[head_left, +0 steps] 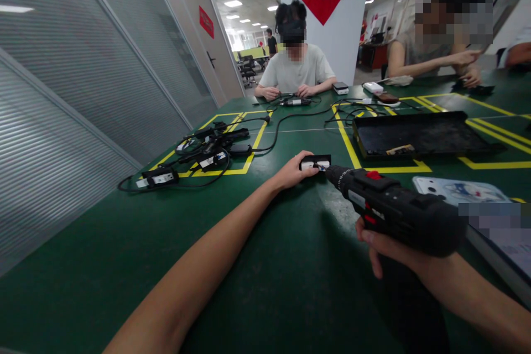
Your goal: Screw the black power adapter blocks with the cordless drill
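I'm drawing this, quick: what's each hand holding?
Left hand: holding the small black box on the table.
Right hand: closed around the black power screwdriver.

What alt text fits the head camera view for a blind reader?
The person's left hand steadies a small black adapter on a green table while the right hand holds a black electric screwdriver with its tip at the adapter. A cable pile lies left, a black tray right; two people sit opposite.

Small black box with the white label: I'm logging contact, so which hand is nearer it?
Left. The left hand has its fingers on the small black box; the right hand is back toward the camera, gripping the power screwdriver, whose tip reaches the box.
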Demonstrator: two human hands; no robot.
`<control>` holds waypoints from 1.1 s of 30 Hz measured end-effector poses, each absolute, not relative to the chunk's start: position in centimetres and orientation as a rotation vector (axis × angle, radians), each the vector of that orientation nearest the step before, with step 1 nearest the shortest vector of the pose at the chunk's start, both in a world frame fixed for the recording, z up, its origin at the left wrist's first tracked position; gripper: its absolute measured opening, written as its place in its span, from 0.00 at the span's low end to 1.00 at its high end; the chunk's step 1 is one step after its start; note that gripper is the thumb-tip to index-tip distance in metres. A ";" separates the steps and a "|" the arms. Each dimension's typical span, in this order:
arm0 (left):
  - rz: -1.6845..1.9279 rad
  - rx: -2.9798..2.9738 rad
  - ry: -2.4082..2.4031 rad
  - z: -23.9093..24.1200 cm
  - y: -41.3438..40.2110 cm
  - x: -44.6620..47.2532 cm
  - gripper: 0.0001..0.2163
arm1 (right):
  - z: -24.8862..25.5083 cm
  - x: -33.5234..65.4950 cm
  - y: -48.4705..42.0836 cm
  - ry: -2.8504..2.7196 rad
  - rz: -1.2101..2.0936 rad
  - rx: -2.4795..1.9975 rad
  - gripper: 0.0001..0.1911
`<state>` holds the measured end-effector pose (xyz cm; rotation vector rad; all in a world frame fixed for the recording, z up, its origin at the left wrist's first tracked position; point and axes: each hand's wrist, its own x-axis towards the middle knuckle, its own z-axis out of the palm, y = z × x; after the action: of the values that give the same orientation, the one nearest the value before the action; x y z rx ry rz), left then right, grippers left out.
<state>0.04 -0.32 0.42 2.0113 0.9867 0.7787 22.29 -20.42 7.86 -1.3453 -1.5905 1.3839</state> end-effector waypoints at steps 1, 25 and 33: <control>0.777 2.013 0.983 0.4 -0.3 0.0 0.24 | 7.9 22.3 -20.4 -1.591 1.385 -1.347 0.10; 0.752 1.984 0.975 0.6 -0.3 0.1 0.24 | 8.3 22.2 -20.6 -1.663 1.324 -1.514 0.18; 0.764 2.005 0.991 0.5 -0.3 0.0 0.24 | 8.0 22.2 -20.4 -1.702 1.321 -1.472 0.22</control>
<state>0.05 -0.30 0.51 2.0055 0.9907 0.7635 22.21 -20.41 8.04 -1.4722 -1.7016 1.3214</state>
